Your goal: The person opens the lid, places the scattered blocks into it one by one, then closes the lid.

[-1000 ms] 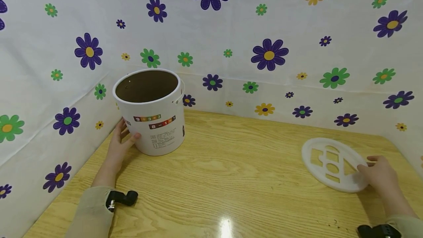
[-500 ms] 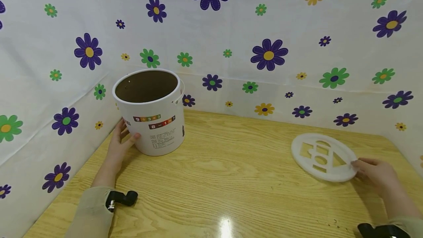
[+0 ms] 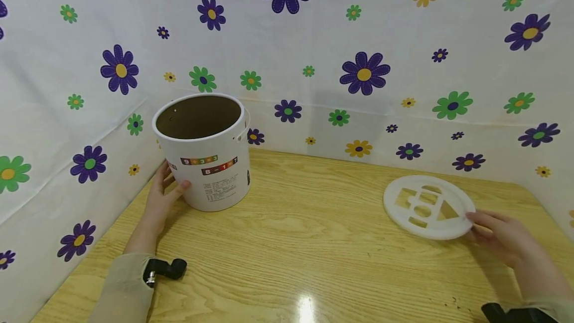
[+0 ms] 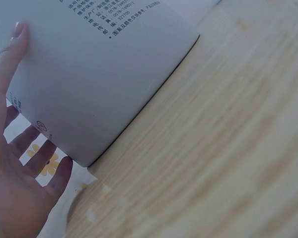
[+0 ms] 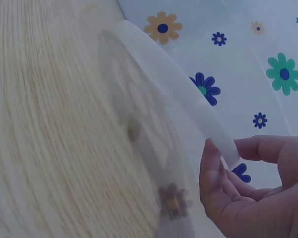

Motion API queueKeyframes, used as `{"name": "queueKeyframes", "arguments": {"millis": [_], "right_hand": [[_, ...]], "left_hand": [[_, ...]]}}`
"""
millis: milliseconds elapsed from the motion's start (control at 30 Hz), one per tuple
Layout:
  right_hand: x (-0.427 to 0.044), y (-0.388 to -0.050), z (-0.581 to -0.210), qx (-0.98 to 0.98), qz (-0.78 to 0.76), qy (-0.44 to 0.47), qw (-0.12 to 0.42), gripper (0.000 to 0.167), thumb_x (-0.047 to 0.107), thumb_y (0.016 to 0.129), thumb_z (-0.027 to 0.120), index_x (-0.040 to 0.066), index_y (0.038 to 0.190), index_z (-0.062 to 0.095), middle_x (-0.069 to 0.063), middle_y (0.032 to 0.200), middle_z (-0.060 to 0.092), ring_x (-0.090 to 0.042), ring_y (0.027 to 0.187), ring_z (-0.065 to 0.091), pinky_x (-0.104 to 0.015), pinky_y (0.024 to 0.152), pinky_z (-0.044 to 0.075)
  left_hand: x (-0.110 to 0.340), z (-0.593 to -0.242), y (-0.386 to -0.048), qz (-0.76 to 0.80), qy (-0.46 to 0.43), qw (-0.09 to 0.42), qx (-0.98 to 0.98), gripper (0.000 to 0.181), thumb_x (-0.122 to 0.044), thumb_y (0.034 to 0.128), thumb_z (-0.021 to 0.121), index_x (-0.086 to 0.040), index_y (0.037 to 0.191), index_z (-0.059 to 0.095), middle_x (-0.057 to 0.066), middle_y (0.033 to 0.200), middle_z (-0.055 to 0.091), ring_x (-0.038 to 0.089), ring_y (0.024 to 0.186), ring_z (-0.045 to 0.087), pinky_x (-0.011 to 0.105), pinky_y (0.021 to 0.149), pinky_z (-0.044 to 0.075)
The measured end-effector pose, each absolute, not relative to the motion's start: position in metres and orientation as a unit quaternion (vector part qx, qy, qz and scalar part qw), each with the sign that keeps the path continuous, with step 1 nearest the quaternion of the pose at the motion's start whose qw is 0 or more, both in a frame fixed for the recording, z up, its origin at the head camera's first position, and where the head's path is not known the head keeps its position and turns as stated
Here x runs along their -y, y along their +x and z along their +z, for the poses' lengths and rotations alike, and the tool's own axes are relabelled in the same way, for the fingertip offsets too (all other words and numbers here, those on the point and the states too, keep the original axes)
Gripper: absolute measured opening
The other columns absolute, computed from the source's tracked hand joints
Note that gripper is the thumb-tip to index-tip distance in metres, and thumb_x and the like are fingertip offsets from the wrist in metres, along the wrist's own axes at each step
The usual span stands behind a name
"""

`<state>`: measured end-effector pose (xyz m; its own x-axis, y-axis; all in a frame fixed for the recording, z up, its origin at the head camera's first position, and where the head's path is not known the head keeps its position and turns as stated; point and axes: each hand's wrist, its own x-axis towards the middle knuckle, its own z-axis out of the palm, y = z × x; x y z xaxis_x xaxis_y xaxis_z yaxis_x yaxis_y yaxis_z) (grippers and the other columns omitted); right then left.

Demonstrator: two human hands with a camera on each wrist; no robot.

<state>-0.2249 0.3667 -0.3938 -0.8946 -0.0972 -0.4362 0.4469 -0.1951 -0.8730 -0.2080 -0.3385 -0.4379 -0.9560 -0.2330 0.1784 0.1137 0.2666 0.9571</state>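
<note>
A white bucket with printed sums and small text stands upright on the table at the left, its open top showing a dark inside. My left hand rests against its lower left side, thumb on the front wall. In the left wrist view, the spread fingers touch the wall and a gap shows at the palm. At the right, my right hand pinches the edge of a round white lid with cut-out shapes. The right wrist view shows the lid tilted and raised, its shadow on the wood.
The wooden table spans the space between the hands. A flowered cloth hangs behind and along the left side. On the bucket's right side is a thin white handle.
My right hand has carried the lid left and slightly away from me. The left hand and the bucket have stayed in place.
</note>
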Motion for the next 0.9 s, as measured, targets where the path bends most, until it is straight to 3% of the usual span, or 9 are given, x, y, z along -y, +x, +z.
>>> {"name": "queueKeyframes", "arguments": {"millis": [467,900], "right_hand": [[-0.324,-0.22,-0.387,-0.629,-0.764,0.061,0.13,0.021,0.007,0.096,0.057,0.022,0.088,0.07,0.005,0.091,0.062,-0.01,0.082,0.065,-0.023,0.074,0.057],[-0.27,-0.222,-0.376,-0.657,-0.744,0.03,0.116,0.01,0.013,0.093,0.063,0.016,0.103,0.06,0.004,0.1,0.059,-0.011,0.086,0.065,-0.023,0.078,0.056]], "left_hand": [[0.337,-0.436,-0.206,-0.607,0.039,0.141,0.782,0.081,-0.028,0.094,0.062,-0.027,0.155,0.009,0.011,0.158,0.011,0.038,0.139,0.018,0.059,0.111,0.021],[0.335,-0.435,-0.206,-0.607,0.035,0.142,0.781,0.08,-0.027,0.0944,0.061,-0.027,0.155,0.008,0.01,0.159,0.009,0.038,0.14,0.017,0.06,0.111,0.019]]}}
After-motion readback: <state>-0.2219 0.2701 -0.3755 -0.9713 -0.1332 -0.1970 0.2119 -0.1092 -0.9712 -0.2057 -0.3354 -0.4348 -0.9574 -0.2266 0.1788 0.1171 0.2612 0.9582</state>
